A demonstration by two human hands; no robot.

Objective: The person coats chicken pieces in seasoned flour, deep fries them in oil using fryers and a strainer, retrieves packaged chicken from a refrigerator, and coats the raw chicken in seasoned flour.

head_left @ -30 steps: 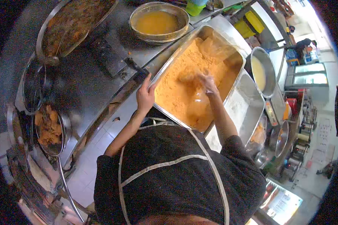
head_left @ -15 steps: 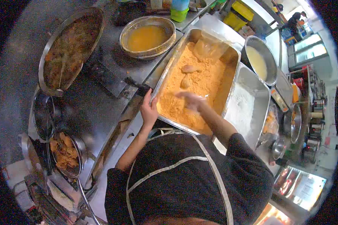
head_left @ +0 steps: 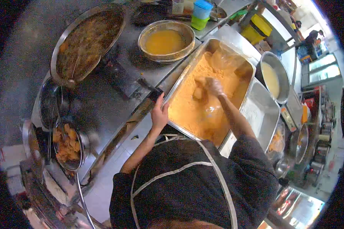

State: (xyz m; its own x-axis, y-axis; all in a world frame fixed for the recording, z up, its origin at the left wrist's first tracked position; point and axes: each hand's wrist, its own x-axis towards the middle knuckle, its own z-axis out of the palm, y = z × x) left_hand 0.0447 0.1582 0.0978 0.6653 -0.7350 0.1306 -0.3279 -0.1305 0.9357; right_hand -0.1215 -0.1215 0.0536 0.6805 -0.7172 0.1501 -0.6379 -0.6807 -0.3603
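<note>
A deep metal tray (head_left: 174, 125) holds orange breading (head_left: 187, 110). My left hand (head_left: 159, 113) grips its left rim, thumb and fingers at the edge. Over the middle of the breading is my right hand (head_left: 215, 87), in a clear plastic glove; its fingers are blurred and partly lost against the orange crumbs. Just left of this hand, a pale piece that looks like raw chicken (head_left: 198, 93) lies partly covered. Toward the tray's far end sits a clear plastic bag (head_left: 226, 58).
Left of the tray stand a bowl of yellow liquid (head_left: 165, 42) and a large pan of dark frying oil (head_left: 88, 42). A strainer of fried pieces (head_left: 68, 149) is lower left. On the right are a tray of white flour (head_left: 256, 110) and a bowl of pale batter (head_left: 270, 78).
My right hand has moved away from me, from the near part of the breading to the pale pieces. Those pieces are now mostly covered. My left hand stays at the rim; the view has shifted.
</note>
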